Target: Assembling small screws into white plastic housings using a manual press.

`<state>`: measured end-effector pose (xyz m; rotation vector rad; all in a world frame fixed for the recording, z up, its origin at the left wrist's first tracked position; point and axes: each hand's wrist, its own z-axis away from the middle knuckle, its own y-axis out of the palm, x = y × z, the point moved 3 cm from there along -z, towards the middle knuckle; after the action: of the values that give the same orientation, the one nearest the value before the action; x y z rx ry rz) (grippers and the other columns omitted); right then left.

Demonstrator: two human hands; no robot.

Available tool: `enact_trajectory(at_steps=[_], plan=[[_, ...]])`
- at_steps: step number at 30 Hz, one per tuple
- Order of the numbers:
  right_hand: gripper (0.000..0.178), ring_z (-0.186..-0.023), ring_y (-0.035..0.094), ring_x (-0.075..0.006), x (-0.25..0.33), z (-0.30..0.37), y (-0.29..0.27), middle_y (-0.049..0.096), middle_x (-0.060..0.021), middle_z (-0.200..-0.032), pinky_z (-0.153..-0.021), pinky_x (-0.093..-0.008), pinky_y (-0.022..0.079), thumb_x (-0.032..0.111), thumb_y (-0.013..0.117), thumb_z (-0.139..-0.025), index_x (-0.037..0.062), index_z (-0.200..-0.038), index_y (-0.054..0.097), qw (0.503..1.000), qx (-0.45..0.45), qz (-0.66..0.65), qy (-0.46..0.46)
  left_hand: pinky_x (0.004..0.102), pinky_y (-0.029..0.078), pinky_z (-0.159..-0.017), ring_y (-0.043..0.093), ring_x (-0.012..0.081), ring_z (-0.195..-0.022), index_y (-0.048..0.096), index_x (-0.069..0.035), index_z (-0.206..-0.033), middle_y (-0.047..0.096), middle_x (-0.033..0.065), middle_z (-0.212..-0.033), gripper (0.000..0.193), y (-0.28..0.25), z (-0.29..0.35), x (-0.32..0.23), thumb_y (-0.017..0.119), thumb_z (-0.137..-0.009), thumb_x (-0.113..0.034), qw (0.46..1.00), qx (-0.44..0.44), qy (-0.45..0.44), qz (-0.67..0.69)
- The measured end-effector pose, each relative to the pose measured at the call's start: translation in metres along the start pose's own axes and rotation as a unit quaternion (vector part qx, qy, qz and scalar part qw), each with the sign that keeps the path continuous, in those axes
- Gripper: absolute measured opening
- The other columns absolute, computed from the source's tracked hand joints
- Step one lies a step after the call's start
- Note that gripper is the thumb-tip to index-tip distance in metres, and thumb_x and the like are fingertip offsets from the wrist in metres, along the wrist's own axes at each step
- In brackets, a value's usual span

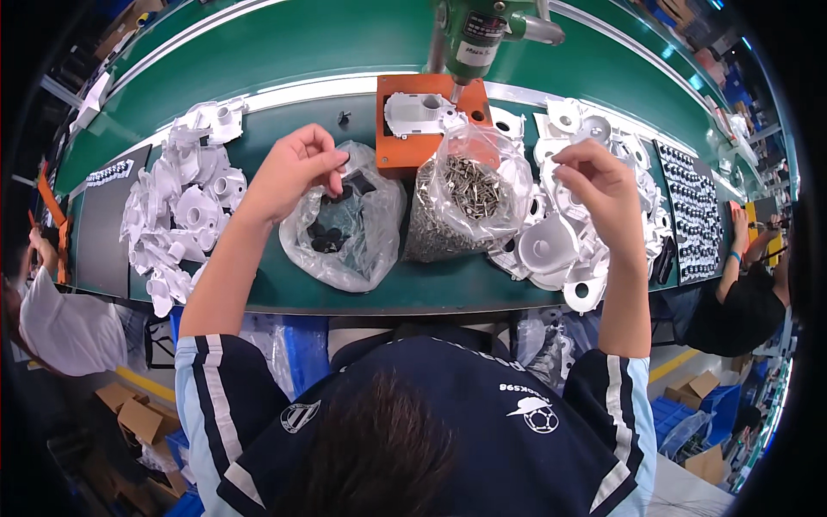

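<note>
My left hand is closed over a clear plastic bag that has small black plastic parts inside. At its thumb tip I see a small black part. Over the right-hand heap of white plastic housings, my right hand has its thumb and forefinger curled near each other; whatever they may pinch is too small to make out. Between the hands stands an open clear bag of metal pins or screws. Behind it, one white housing lies on an orange fixture block, beneath a green press.
Another heap of white housings lies at left. One black part sits left of the fixture. A tray of black-and-white parts is at far right. Other people work at both sides. Blue crates and cardboard boxes stand below.
</note>
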<state>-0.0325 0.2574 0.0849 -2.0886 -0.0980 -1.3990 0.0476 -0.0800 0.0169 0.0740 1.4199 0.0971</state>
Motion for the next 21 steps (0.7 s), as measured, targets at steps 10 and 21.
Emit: enact_trajectory(at_steps=[10,21], plan=[[0.011,-0.066,0.055,-0.0111,-0.029,-0.034,-0.013,0.057,-0.0044,-0.073,-0.06,-0.0217,0.042,0.0,0.053,-0.073,-0.0018,-0.084,0.054,0.98,0.079,-0.138,0.116,0.0271,0.049,-0.069,0.06,0.0164,-0.071,0.052,0.001,-0.094,0.058,0.0093,-0.084,0.017,0.001,-0.048,-0.009,0.06,-0.083,-0.007,0.997,-0.022,-0.009,0.079],[0.01,-0.07,0.057,-0.0104,-0.018,-0.057,-0.014,0.059,-0.007,-0.078,-0.061,-0.0215,0.045,-0.002,0.055,-0.077,-0.0037,-0.086,0.058,0.99,0.101,-0.048,0.08,0.0292,0.048,-0.075,0.06,0.0188,-0.081,0.05,0.005,-0.102,0.058,0.0101,-0.089,0.021,0.016,-0.084,-0.015,0.058,-0.086,-0.007,0.997,-0.014,0.079,-0.009]])
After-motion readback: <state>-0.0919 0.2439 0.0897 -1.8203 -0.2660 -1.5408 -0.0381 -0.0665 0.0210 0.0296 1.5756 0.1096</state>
